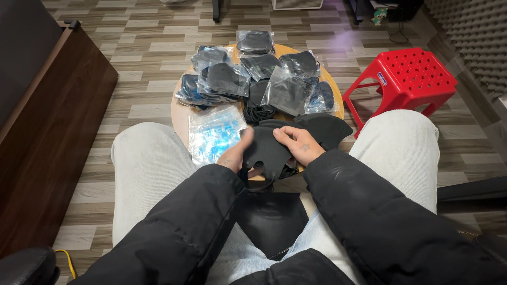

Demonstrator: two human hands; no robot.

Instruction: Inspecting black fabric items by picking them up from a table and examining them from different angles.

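Note:
Both of my hands hold a black fabric face mask (265, 150) over the near edge of a small round wooden table (179, 117). My left hand (236, 154) grips its left side, and my right hand (299, 144) pinches its right side. More loose black masks (322, 128) lie just beyond my right hand. A stack of empty clear plastic bags (214, 132) lies left of my hands. Several bagged black masks (227, 79) cover the far half of the table.
A red plastic stool (409, 76) stands to the right of the table. A dark wooden cabinet (47, 126) runs along the left. My knees in light trousers flank the table, and a black bag (269, 219) rests between my legs.

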